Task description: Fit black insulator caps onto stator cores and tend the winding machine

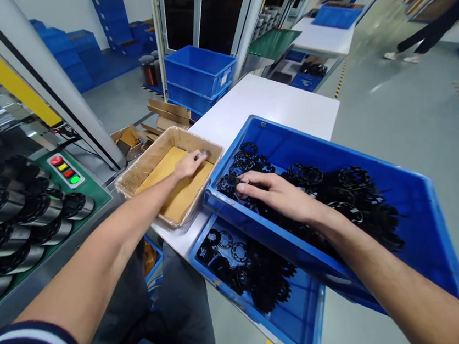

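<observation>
My left hand (189, 165) is closed over the far right end of a plastic-lined cardboard box (131, 182). A small greyish, shiny thing shows at its fingertips, too blurred to name. Brown paper (180, 202) lies flat in that box. My right hand (272, 192) reaches into a large blue bin (339, 151), thumb and fingers pinched on a black plastic ring (233, 182) at the bin's left end. Many similar black toothed rings (353, 178) lie loose in a heap around and under this hand.
Below the large bin sits a second blue bin (317, 328) with more black rings. At left, metal cylinders with black ends (43, 209) stand in rows beside a button panel (65, 170). Blue crates (199, 72) are stacked behind the white table (287, 104). A person's legs (430, 29) show far right.
</observation>
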`<state>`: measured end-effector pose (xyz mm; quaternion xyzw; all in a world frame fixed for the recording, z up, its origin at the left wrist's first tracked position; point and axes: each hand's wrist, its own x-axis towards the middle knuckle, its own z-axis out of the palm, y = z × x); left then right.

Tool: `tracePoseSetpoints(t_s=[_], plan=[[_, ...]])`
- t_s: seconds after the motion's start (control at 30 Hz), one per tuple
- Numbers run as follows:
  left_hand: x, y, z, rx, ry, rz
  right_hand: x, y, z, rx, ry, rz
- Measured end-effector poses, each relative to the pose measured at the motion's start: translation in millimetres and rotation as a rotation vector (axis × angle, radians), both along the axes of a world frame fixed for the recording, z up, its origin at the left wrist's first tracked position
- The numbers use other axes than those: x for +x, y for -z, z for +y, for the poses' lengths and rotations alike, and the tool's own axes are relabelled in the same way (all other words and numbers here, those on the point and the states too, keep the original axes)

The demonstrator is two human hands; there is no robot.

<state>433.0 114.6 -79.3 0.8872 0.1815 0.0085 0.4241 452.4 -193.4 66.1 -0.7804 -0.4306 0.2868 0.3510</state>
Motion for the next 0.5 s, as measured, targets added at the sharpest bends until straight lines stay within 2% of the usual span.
tracePoseSetpoints(t_s=[0.07,0.13,0.2,0.27,0.33,0.37,0.43,0.5], plan=[[-20,-20.8,-8,-0.217,-0.115,-0.087,10,-1.8,-2,0.044,0.084,-0.096],[-51,-44.6,-18,-0.429,-0.180,-0.182,17,-9.4,-6,0.090,0.169,-0.202],[-94,-67.7,-29,-0.611,-0.199,-0.267,13,-22.6,-12,0.153,0.242,-0.300],[-147,-85.9,-40,-0.748,-0.208,-0.330,-9,-35.3,-18,0.230,0.307,-0.381],[-204,-97.6,-52,-0.933,-0.207,-0.345,-50,-38.6,-22,0.317,0.360,-0.430],[-233,-101.2,-59,-1.048,-0.209,-0.335,-76,-34.9,-21,0.357,0.367,-0.438],[-287,-103.8,-71,-1.255,-0.224,-0.271,-137,-17.9,-15,0.456,0.326,-0.390],[-334,-99.9,-82,-1.261,-0.252,-0.158,-199,7.4,-1,0.588,0.259,-0.250]])
